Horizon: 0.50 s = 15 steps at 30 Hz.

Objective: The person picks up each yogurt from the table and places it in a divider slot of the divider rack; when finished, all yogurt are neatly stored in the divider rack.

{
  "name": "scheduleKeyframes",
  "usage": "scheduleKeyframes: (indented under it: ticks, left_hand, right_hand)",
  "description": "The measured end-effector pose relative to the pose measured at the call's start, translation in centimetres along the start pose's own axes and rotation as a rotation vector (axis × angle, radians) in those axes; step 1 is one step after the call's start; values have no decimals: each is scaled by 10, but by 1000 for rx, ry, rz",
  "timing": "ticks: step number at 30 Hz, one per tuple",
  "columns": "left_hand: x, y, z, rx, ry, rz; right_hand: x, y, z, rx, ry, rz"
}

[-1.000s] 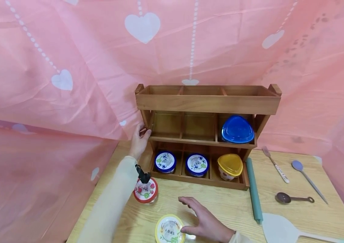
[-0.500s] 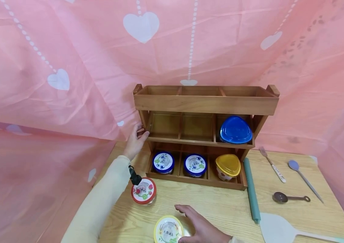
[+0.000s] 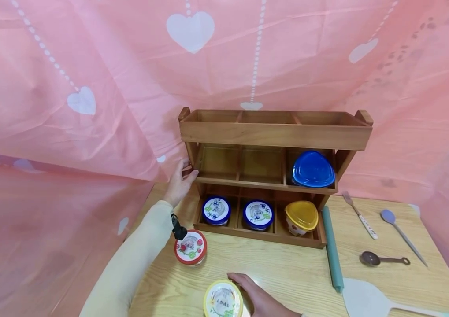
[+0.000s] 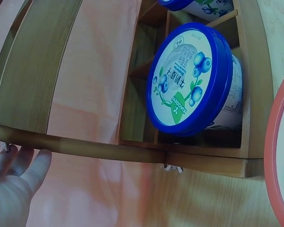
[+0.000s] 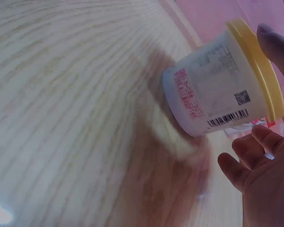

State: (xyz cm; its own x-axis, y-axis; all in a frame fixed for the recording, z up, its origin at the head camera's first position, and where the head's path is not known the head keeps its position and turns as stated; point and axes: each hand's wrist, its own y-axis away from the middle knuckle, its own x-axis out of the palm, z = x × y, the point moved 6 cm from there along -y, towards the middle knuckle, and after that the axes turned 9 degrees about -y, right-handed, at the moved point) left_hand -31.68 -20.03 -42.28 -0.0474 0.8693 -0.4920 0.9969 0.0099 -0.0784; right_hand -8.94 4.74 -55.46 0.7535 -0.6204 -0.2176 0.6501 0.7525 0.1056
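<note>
My left hand (image 3: 179, 182) is at the left side of a brown wooden tiered rack (image 3: 273, 135). Its thumb lies at the front and its fingers on the side board, holding it there, as the left wrist view also shows. My right hand (image 3: 261, 299) is spread beside a tub with a yellow lid (image 3: 223, 299) near the front of the table. In the right wrist view the thumb overlaps the lid's edge, and loosely bent fingers (image 5: 248, 153) are on the other side of the tub. A red-lidded tub (image 3: 191, 248) stands below my left wrist.
Two blue-lidded tubs (image 3: 216, 210) and a yellow-lidded cup (image 3: 302, 216) fill the rack's bottom row. A blue-lidded container (image 3: 313, 169) sits middle right. Right of the rack lie a green roll (image 3: 332, 251), fork (image 3: 361, 215), blue spoon (image 3: 402, 235), brown scoop (image 3: 383, 259) and white turner (image 3: 367, 299).
My right hand has moved down and closer around the yellow-lidded tub. My left hand stays at the rack's side. The view shifts slightly.
</note>
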Motion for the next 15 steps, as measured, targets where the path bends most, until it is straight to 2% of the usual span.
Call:
scheduleKeyframes:
  ticks: [8,15]
  left_hand:
    - [2,-1,0,9,13,-11]
    - [2,-1,2,10,30,-12]
  right_hand:
    - [7,0,0,-4,-17,-7]
    - [12,-2,-5,90,-136,9]
